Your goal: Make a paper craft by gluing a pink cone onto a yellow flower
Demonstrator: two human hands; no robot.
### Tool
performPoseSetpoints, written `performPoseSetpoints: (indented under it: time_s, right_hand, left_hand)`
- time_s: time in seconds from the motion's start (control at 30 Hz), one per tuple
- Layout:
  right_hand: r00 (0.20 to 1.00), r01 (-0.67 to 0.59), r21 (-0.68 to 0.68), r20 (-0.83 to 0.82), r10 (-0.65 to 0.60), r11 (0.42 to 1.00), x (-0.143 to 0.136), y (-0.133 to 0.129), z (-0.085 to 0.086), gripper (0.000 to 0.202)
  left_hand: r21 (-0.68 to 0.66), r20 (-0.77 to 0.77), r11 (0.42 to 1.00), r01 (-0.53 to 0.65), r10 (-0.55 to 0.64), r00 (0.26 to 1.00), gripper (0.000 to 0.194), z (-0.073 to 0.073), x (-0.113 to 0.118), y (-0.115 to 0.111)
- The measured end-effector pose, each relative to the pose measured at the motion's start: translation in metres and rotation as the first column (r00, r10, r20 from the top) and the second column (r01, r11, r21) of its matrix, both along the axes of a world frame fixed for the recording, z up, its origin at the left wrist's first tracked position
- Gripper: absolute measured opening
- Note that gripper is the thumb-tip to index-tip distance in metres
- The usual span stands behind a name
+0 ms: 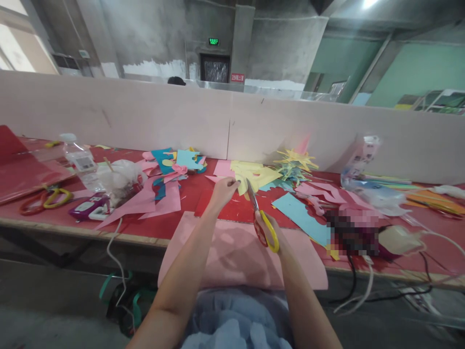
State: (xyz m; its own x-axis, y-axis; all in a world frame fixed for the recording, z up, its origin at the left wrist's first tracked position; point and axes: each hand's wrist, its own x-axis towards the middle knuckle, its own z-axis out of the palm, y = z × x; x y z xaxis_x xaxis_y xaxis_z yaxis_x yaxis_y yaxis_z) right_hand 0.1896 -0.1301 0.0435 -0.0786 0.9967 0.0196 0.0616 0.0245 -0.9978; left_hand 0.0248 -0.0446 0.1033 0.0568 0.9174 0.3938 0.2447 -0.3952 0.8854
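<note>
My left hand [224, 190] pinches the lower left edge of a pale yellow paper sheet [259, 175], which has cut-outs in it. In my right hand [271, 224] are scissors [268, 231] with red and yellow handles, and their blades point up at the yellow paper beside my left fingertips. Beneath both hands lie a red sheet [232, 208] and, nearer my lap, a large pink sheet [232, 252] over the table's front edge. A light blue sheet [300, 215] with a cut edge rests right of the scissors.
Pink and blue scraps [169, 167] pile up on the left, near a plastic bottle [80, 157] and other scissors [58, 198]. Yellow star-like cut-outs [297, 159] stand right of centre. Cables [368, 286] hang at the right edge. A pale partition [163, 116] stands behind.
</note>
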Motion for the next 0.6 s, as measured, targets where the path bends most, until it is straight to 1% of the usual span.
performPoseSetpoints:
  time_s: [0.17, 0.43, 0.6]
  right_hand:
    - [1.000, 0.008, -0.022, 0.020, -0.008, 1.000, 0.000, 0.000, -0.001, 0.046]
    - [0.999, 0.012, -0.037, 0.039, -0.010, 0.999, 0.003, 0.001, -0.006, 0.043]
    - [1.000, -0.008, -0.018, 0.000, 0.008, 1.000, 0.003, 0.000, -0.007, 0.043]
  left_hand:
    - [-0.012, 0.016, 0.999, 0.049, -0.049, 0.999, 0.020, 0.001, -0.002, 0.003]
    - [-0.035, 0.030, 0.987, 0.156, -0.155, 0.987, 0.021, -0.003, -0.008, 0.015]
    - [-0.055, 0.028, 0.978, 0.201, -0.200, 0.979, 0.020, -0.002, -0.012, 0.018]
